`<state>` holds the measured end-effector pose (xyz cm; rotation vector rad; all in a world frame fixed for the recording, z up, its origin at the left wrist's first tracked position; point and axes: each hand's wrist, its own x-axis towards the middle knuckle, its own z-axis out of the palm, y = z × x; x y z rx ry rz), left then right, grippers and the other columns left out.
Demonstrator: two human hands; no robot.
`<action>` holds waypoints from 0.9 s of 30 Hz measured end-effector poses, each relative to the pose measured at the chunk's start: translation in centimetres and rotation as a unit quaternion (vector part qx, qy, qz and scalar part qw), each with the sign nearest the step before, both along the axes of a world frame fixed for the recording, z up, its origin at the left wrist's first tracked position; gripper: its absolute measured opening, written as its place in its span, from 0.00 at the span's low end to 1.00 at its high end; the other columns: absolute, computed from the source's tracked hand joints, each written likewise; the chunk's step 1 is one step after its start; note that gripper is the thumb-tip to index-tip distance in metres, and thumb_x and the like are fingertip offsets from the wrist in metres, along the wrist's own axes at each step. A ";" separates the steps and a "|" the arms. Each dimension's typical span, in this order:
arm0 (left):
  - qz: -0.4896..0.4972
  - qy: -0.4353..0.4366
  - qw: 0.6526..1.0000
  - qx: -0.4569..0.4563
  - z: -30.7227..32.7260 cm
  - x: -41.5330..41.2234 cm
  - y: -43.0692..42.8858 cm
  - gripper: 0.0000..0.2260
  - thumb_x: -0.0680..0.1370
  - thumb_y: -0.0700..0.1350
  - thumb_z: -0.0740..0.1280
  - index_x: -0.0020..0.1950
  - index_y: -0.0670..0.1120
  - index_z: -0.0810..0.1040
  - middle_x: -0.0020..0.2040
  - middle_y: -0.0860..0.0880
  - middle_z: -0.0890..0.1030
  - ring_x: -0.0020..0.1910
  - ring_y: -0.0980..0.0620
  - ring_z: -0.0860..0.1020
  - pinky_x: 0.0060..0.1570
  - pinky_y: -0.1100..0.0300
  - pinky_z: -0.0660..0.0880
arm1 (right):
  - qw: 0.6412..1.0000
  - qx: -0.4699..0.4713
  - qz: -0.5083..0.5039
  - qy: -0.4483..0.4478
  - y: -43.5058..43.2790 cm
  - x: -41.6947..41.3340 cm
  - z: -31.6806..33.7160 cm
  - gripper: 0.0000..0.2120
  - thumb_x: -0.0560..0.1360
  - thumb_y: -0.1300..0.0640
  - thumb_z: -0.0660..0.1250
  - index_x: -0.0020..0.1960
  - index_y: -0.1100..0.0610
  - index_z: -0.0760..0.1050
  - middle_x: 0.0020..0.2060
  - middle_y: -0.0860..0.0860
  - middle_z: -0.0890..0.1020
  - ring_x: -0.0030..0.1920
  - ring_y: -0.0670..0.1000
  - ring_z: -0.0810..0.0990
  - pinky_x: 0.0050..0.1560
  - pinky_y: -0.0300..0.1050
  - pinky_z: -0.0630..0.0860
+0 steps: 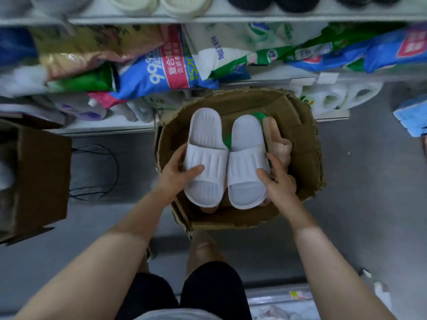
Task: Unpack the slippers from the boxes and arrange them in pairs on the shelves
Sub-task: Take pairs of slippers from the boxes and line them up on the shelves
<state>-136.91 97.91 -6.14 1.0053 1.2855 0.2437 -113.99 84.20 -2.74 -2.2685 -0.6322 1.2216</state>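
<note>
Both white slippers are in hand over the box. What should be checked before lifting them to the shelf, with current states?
1. Left hand grip on the left white slipper: ok, thumb across the strap.
2. Right hand grip on the right white slipper: ok.
3. Slippers match, side by side: ok.
4. Clear of the pink slipper in the cardboard box: cannot tell.
5. Free space on the top shelf: cannot tell, cropped.

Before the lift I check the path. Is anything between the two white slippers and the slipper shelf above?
Nothing visible blocks the way up. The left hand and right hand grip the white slippers over the cardboard box. On the slipper shelf, cream slippers and dark slippers fill much of the part in view.
</note>
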 end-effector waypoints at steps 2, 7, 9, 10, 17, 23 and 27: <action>0.014 -0.015 1.000 -0.002 2.2 -2.2 -0.2 0.33 0.68 0.49 0.78 0.69 0.62 0.69 0.64 0.52 0.76 0.61 0.51 0.76 0.59 0.45 0.76 | 1.000 0.023 0.001 0.012 0.0 -1.7 2.1 0.25 0.81 0.49 0.62 0.76 0.47 0.59 0.63 0.46 0.67 0.60 0.45 0.67 0.39 0.19 0.65; 0.036 -0.052 0.998 0.019 6.8 -10.2 -0.3 0.32 0.61 0.53 0.79 0.64 0.59 0.75 0.60 0.48 0.79 0.58 0.46 0.79 0.57 0.45 0.77 | 0.996 0.088 -0.002 0.026 1.5 -7.7 5.5 0.25 0.80 0.50 0.63 0.75 0.49 0.60 0.64 0.48 0.71 0.62 0.48 0.72 0.41 0.23 0.68; 0.043 -0.055 0.997 0.037 8.0 -14.1 -0.1 0.30 0.66 0.47 0.78 0.66 0.57 0.74 0.60 0.49 0.80 0.57 0.48 0.79 0.53 0.52 0.78 | 0.993 0.114 -0.008 0.028 2.6 -10.8 6.2 0.26 0.80 0.51 0.65 0.75 0.50 0.61 0.66 0.50 0.72 0.60 0.48 0.74 0.42 0.29 0.69; 0.051 -0.054 0.996 0.047 8.7 -16.2 0.2 0.28 0.68 0.45 0.78 0.66 0.57 0.73 0.59 0.50 0.79 0.56 0.49 0.79 0.50 0.56 0.78 | 0.991 0.128 -0.013 0.034 3.1 -12.5 6.6 0.26 0.79 0.52 0.65 0.75 0.50 0.62 0.66 0.51 0.72 0.56 0.46 0.75 0.41 0.30 0.70; 0.116 -0.030 0.984 0.131 12.7 -31.3 2.6 0.29 0.69 0.46 0.77 0.67 0.57 0.72 0.58 0.49 0.80 0.55 0.50 0.79 0.49 0.57 0.78 | 0.973 0.227 0.000 0.044 7.7 -26.2 8.8 0.24 0.75 0.53 0.69 0.69 0.48 0.68 0.61 0.54 0.78 0.58 0.51 0.78 0.56 0.41 0.77; 0.181 -0.024 0.966 0.185 15.4 -41.6 5.4 0.27 0.72 0.45 0.75 0.67 0.57 0.69 0.51 0.53 0.80 0.47 0.57 0.80 0.39 0.64 0.78 | 0.956 0.283 0.032 0.071 13.2 -36.7 10.6 0.21 0.79 0.58 0.67 0.70 0.48 0.67 0.59 0.47 0.76 0.55 0.45 0.78 0.54 0.39 0.76; 0.205 0.000 0.954 0.219 16.6 -46.8 8.2 0.28 0.70 0.50 0.76 0.67 0.59 0.69 0.57 0.55 0.78 0.54 0.54 0.78 0.50 0.55 0.78 | 0.950 0.291 0.081 0.082 17.3 -41.6 11.3 0.22 0.79 0.56 0.67 0.70 0.45 0.65 0.67 0.52 0.74 0.59 0.48 0.77 0.53 0.37 0.77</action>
